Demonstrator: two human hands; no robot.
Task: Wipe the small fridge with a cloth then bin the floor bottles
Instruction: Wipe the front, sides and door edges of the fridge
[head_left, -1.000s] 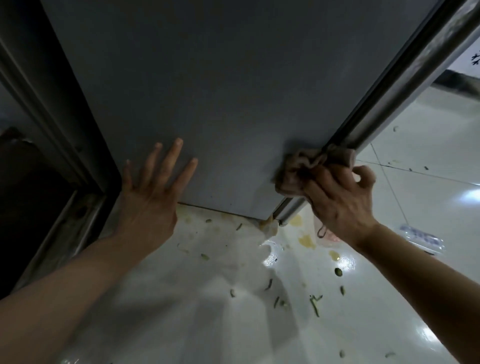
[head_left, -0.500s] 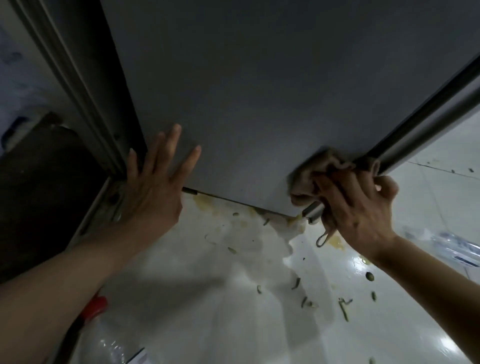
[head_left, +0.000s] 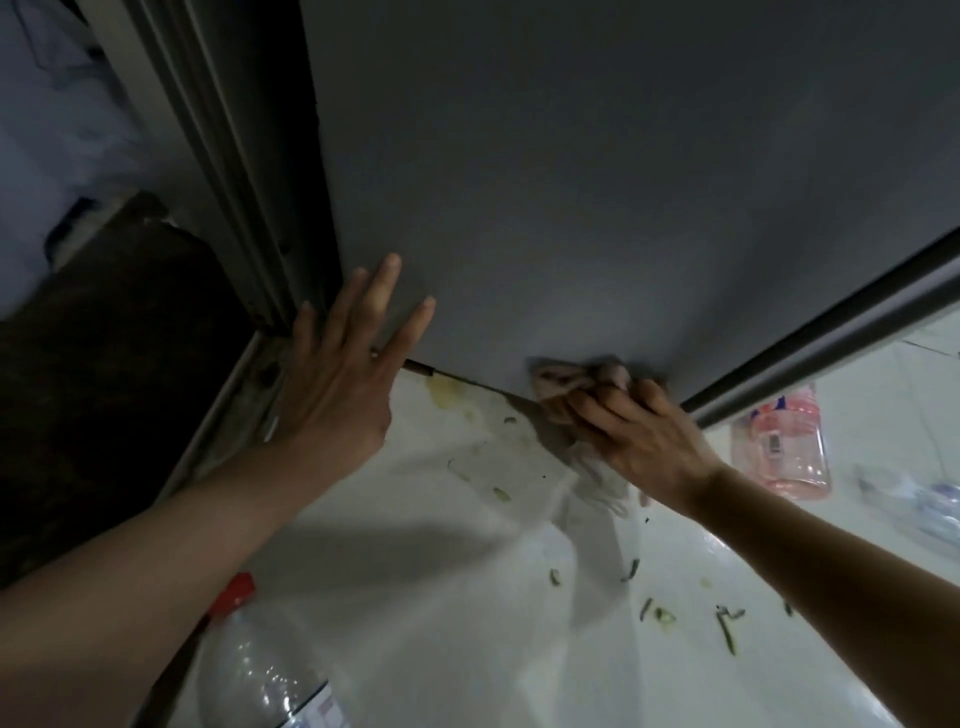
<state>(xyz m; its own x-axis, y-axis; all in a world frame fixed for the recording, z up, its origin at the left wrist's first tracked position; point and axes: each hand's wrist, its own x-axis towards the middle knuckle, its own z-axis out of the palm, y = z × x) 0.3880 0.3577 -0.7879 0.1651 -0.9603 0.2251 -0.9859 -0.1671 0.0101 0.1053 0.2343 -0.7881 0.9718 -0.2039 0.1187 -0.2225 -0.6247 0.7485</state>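
The cloth (head_left: 574, 382) has been carried from the right-hand vertical edge of the fridge (head_left: 597, 182) down to the bottom edge of its grey side panel, just left of the lower right corner. It is bunched under the curled fingers of the right hand (head_left: 641, 441) and pressed against the panel where it meets the floor (head_left: 441, 597). The left hand (head_left: 337, 384) has been shifted towards the lower left corner; it is held flat, fingers spread, against the panel as a brace, with nothing gripped. It is judged that the wipe has reached the lowest strip of this face, so the wiping step is probably near its end, though other faces cannot be assessed.

No bottle has yet been collected. A clear bottle with a red cap (head_left: 270, 670) is seen lying at the lower left of the floor; a pinkish bottle (head_left: 784, 447) is seen lying beyond the fridge's right corner, and a further clear one (head_left: 930, 504) is noted at the right edge of view.

The white tiled floor is soiled: yellowish stains below the panel's bottom edge and green scraps (head_left: 727, 623) scattered to the lower right. The lighting is dim. No bin is visible.
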